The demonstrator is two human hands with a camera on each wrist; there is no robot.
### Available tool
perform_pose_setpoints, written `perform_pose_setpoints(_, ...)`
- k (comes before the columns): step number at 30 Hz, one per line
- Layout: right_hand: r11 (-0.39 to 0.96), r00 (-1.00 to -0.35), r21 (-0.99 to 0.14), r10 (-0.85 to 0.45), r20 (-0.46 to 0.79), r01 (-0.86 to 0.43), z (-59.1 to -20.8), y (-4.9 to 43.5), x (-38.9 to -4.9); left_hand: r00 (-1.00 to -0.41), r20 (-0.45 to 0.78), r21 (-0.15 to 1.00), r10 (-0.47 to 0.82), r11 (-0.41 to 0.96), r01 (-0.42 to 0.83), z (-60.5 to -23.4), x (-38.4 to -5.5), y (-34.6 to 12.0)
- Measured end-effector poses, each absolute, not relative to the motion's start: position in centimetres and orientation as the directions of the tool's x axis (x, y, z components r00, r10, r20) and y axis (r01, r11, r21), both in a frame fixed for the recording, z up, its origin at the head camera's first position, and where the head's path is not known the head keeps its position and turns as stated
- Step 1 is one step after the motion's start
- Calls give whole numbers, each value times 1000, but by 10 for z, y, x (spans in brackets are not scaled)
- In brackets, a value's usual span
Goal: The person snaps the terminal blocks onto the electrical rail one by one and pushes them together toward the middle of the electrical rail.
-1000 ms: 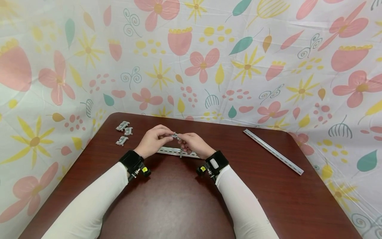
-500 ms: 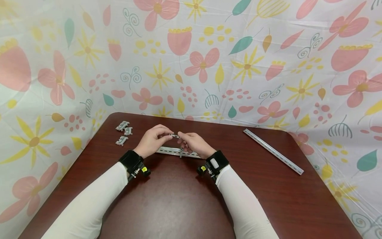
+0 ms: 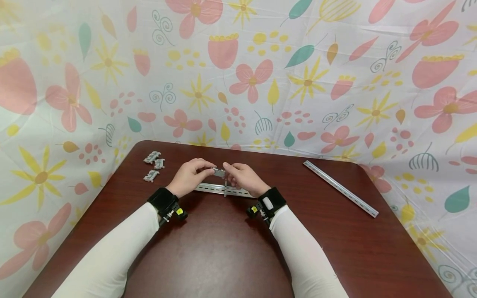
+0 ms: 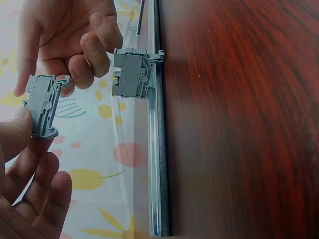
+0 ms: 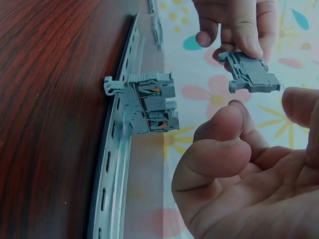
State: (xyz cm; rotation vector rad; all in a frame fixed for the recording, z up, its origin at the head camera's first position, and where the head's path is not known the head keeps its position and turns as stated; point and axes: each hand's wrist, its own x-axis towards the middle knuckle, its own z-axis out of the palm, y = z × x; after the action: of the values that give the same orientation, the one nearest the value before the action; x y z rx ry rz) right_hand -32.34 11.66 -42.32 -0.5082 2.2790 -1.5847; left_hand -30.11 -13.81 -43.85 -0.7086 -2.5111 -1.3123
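Note:
A grey DIN-rail terminal block [image 4: 42, 104] is pinched between the thumb and fingers of my left hand [image 3: 189, 176], raised above the table. Beside it is my right hand [image 3: 244, 178], its fingers [image 5: 214, 159] loosely bent and its thumb apart, with a gap to the block in the right wrist view. Below both hands lies a slotted metal DIN rail [image 3: 210, 188], partly hidden by the right hand in the head view. Grey terminal block pieces [image 5: 149, 102] stand on this rail, upright across it, close to the right hand's fingers.
Three loose grey terminal blocks [image 3: 151, 176] lie at the table's back left. A second slotted rail [image 3: 340, 188] lies slantwise on the right. The brown table [image 3: 208, 256] ends at a flowered cloth [image 3: 253, 116] behind.
The held terminal block has turned in my left fingers, from showing a narrow edge to showing a broader grey side. Both hands stay almost where they were.

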Motion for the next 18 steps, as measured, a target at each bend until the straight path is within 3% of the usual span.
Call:
perform_pose_setpoints(6, 376, -878, -896, -478, 29, -234, -424, 117, -324, -859, 388, 727, 333, 462, 507, -437, -299, -138)
perform_pose_setpoints(12, 465, -830, -788, -549, 101, -403, -425, 115, -323, -856, 366, 720, 365, 472, 509, -438, -301, -138)
perform_pose_setpoints(18, 478, -793, -740, -598, 120, -473, -425, 114, -324, -855, 348, 726, 385, 466, 505, -440, -301, -138)
